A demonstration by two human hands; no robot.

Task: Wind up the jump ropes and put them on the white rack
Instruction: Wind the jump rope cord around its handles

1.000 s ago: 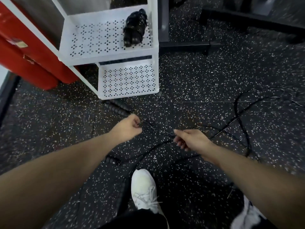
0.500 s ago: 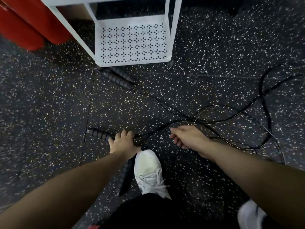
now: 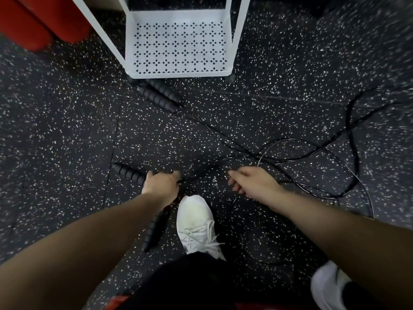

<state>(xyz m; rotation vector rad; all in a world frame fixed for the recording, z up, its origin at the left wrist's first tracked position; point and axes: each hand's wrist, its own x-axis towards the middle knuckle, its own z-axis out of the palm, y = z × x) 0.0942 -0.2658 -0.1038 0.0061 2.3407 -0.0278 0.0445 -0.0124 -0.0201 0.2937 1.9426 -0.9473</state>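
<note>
My left hand (image 3: 161, 184) is down at the floor and grips a black ribbed jump rope handle (image 3: 128, 173) that lies to its left. A second black handle (image 3: 154, 229) lies under my left wrist, beside my white shoe. Two more ribbed handles (image 3: 159, 97) lie side by side just in front of the white rack (image 3: 178, 73). My right hand (image 3: 252, 182) hovers low with curled fingers around a thin black cord. Loose black cords (image 3: 312, 153) loop and cross on the floor to the right. The rack's perforated bottom shelf holds nothing.
Red padded equipment (image 3: 44, 21) stands at the top left beside the rack. My white shoes (image 3: 196, 224) are planted on the speckled black rubber floor (image 3: 67, 130), the left one between my hands, the other at the bottom right.
My left hand has dropped from the cord near the rack to the handle on the floor and closed on it. My right hand stays on the cord. The view has tilted downward.
</note>
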